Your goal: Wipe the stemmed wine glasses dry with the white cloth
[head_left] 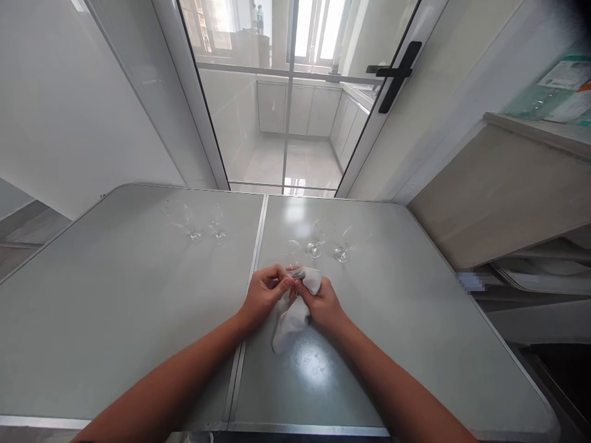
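My left hand pinches the base of a clear wine glass that tips away from me over the grey table. My right hand is closed on a white cloth, pressed against the same glass base; the cloth's tail hangs down onto the table. Two more clear glasses stand just behind my hands. Another pair of glasses stands on the table's left half.
A metal seam splits the table down the middle. Behind it is a glass sliding door with a black handle. A wooden counter stands at the right, with papers on top.
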Demonstrator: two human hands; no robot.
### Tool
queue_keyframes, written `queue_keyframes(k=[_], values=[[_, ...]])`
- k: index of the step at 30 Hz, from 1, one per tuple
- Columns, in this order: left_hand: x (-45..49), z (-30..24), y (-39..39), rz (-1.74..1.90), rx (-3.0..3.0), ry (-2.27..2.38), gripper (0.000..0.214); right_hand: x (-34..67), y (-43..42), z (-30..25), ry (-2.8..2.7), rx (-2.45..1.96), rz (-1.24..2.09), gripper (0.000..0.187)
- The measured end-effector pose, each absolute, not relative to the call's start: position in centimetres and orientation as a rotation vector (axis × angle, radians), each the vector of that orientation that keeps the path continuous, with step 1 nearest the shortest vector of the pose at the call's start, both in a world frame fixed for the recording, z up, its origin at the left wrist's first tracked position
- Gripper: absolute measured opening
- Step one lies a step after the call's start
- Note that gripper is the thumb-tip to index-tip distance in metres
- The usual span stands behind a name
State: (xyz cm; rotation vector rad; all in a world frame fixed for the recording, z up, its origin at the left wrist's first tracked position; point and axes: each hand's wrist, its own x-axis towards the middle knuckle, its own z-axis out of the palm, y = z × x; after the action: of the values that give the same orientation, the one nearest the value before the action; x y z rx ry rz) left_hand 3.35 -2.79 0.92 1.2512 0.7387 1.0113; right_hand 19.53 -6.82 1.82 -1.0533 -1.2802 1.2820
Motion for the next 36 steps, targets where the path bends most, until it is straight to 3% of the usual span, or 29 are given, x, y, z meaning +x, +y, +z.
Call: queue_keyframes(k=[2,7,12,17,20,24,27,31,36], values=[[3.2,0.9,-2.6,1.068,1.166,0.689,0.032,19.7,-6.8,2.0,-1.253,-1.062,1.368,0.037],[2.9,0.6,-2.0,0.977,1.114,0.617,0.058,19.6,-7.1,2.7,-1.191,-1.036,1.504,0.041],[2.7,0.7,-1.5,1.162,1.018,0.545,0.065,20.2,-7.3,2.7,-1.102,-1.136,1.253,0.029],[2.2,0.9,-0.7,1.294,0.933,0.589,0.063,21.3,-6.8,2.4,-0.710,-1.256,1.373,0.041],[2.1,0.8,-0.3,1.360,0.903,0.622,0.058,21.7,-6.7,2.8,-0.576,-1.214,1.320,0.031],[2.4,0.7,-0.4,1.359,0.918,0.659,0.053,21.9,-7.4,3.2,-0.723,-1.148,0.835,0.030],[2.8,0.9,-0.9,1.264,0.948,0.652,0.059,21.7,-8.2,3.5,-1.161,-1.173,0.495,0.026],[2.9,0.9,-1.6,1.217,0.993,0.635,0.072,20.7,-8.3,3.9,-1.902,-1.031,0.688,0.020],[2.8,0.2,-1.7,1.175,1.083,0.625,0.071,19.8,-7.7,2.9,-1.652,-1.194,0.762,0.016]])
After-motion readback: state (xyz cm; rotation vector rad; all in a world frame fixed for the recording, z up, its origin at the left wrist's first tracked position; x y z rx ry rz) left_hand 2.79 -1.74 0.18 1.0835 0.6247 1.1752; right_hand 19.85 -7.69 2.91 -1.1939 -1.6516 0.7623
